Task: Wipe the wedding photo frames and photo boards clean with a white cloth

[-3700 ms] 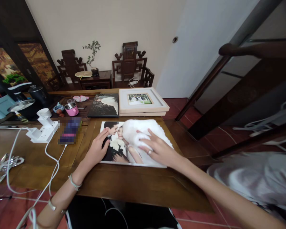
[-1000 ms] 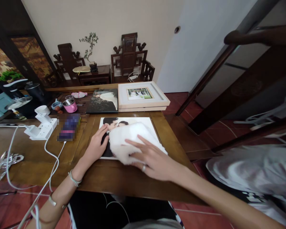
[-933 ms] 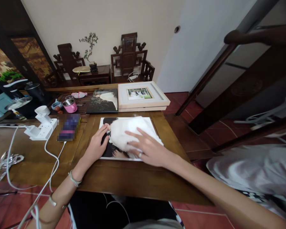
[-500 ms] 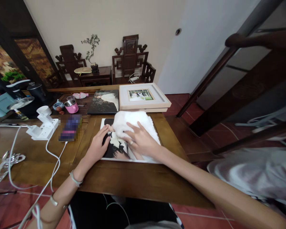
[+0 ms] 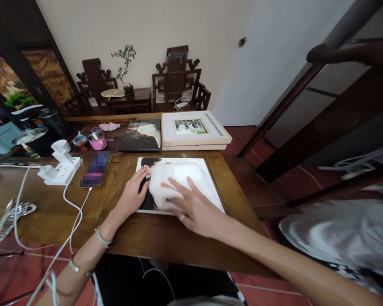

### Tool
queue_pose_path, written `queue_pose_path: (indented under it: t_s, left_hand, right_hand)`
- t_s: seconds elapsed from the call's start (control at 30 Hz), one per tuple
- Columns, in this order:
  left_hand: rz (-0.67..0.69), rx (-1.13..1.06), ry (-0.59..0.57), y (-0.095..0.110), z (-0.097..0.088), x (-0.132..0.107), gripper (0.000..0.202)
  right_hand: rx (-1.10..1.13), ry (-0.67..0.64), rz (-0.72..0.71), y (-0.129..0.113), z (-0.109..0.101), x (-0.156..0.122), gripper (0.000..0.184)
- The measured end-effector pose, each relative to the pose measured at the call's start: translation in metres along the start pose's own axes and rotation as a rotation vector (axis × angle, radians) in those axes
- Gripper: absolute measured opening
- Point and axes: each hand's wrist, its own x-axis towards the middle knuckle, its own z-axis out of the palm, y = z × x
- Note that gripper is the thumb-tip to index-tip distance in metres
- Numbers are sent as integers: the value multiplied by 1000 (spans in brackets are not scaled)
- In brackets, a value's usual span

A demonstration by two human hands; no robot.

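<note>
Head: right hand (image 5: 196,210), cloth (image 5: 180,173) slid down photo (image 5: 148,203).

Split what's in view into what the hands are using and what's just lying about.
In use:
white cloth, under the right hand
photo print, touched by the left hand

Lying about:
light wooden frames
dark photo panel
pink cup
phone
white power strip

Overall finding: no legible text, label, brand, number or sign.
Phone screen (image 5: 95,170): pixelated, unreadable.
White power strip (image 5: 61,171): any markings too small to read.
Photo print (image 5: 150,161): no lettering legible on the exposed part.
Framed picture (image 5: 191,126): none legible.
Pink cup (image 5: 98,143): none legible.
</note>
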Motion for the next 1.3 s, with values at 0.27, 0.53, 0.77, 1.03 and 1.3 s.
queue_pose_path:
  t_s: [0.27, 0.53, 0.77, 1.03, 1.3]
  left_hand:
    - [-3, 10, 11, -3, 2, 0, 41]
    - [13, 6, 25, -4, 3, 0, 41]
    - [-4, 5, 0, 0, 1, 0, 42]
    - [-15, 2, 2, -1, 2, 0, 42]
    - [-25, -39, 69, 5, -2, 0, 43]
  right_hand:
    - [63, 94, 138, 67, -7, 81, 34]
    - [33, 67, 90, 33, 2, 45, 32]
    - [93, -42, -1, -31, -1, -27, 28]
    - [-27, -22, 21, -3, -3, -23, 31]
    - [-188, 13, 274, 43, -2, 54, 39]
